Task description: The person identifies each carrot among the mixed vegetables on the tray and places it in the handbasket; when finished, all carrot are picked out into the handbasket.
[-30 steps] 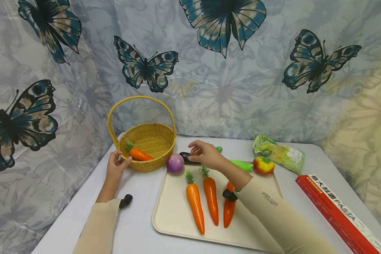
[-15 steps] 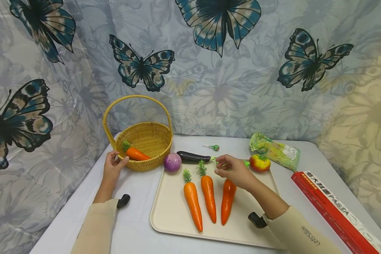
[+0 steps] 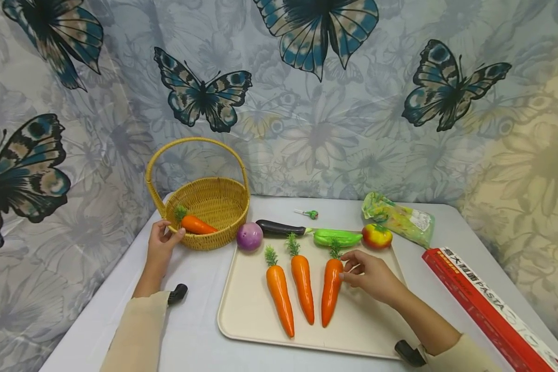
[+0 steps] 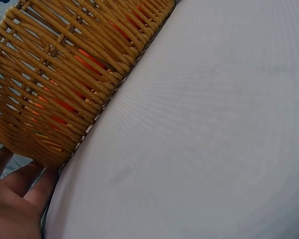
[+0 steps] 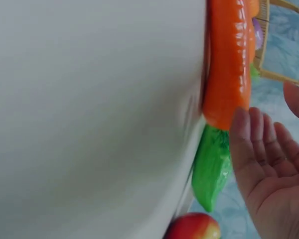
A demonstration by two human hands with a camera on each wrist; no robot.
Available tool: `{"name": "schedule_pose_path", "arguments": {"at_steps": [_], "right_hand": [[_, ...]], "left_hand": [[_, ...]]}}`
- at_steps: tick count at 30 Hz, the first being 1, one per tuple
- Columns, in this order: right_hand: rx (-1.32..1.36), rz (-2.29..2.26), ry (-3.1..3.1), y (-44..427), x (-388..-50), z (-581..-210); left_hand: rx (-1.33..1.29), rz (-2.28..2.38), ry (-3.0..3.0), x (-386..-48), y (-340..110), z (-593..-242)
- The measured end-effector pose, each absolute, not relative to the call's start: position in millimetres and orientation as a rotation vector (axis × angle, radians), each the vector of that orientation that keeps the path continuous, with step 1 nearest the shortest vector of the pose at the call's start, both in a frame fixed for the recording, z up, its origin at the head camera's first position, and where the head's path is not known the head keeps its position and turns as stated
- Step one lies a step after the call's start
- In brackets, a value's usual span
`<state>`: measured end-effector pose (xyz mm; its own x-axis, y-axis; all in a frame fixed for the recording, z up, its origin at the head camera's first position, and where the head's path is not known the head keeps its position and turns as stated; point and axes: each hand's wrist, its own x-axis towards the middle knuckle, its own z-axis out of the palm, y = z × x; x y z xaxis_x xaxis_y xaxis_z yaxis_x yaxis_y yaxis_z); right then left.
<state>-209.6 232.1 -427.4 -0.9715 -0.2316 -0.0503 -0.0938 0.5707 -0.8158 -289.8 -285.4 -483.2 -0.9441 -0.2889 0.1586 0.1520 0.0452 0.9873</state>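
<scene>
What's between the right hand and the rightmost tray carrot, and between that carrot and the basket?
Nothing visible separates the right hand from the rightmost carrot; contact is unclear. Straight toward the basket, the middle carrot, left carrot and purple onion lie across the way, all low, so lifting over them would probably clear.

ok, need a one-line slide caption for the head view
Left hand on the basket, right hand at the rightmost carrot on the tray.

A butterfly-patterned cloth (image 3: pixel 344 129) is hanging behind and beside a white table (image 3: pixel 195 330), suggesting a curtained-off corner; the cloth is hiding what room this is.
</scene>
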Motion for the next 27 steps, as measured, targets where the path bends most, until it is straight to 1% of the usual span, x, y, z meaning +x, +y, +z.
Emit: {"name": "schedule_pose_path", "arguments": {"at_steps": [7,14,20,27], "right_hand": [[-0.088,-1.183,2.62,229.4,-206.8,-432.8],[-0.005,-0.988,2.643,214.8,-211.5,-437.8],[0.043,-1.027,2.62,211.2,-213.9,-438.1],[0.075,-1.236,2.492,212.7,-210.0,-438.7]], "left_hand": [[0.142,-1.964,-2.017,-289.0,-285.1,-480.3],[0.153,-1.977,-2.013,-289.2,-282.7,-481.3],[0.141,-1.977,-1.995,-291.4,-282.6,-482.1],[0.159,-1.966,-2.01,-289.4,-284.2,-482.8]]}}
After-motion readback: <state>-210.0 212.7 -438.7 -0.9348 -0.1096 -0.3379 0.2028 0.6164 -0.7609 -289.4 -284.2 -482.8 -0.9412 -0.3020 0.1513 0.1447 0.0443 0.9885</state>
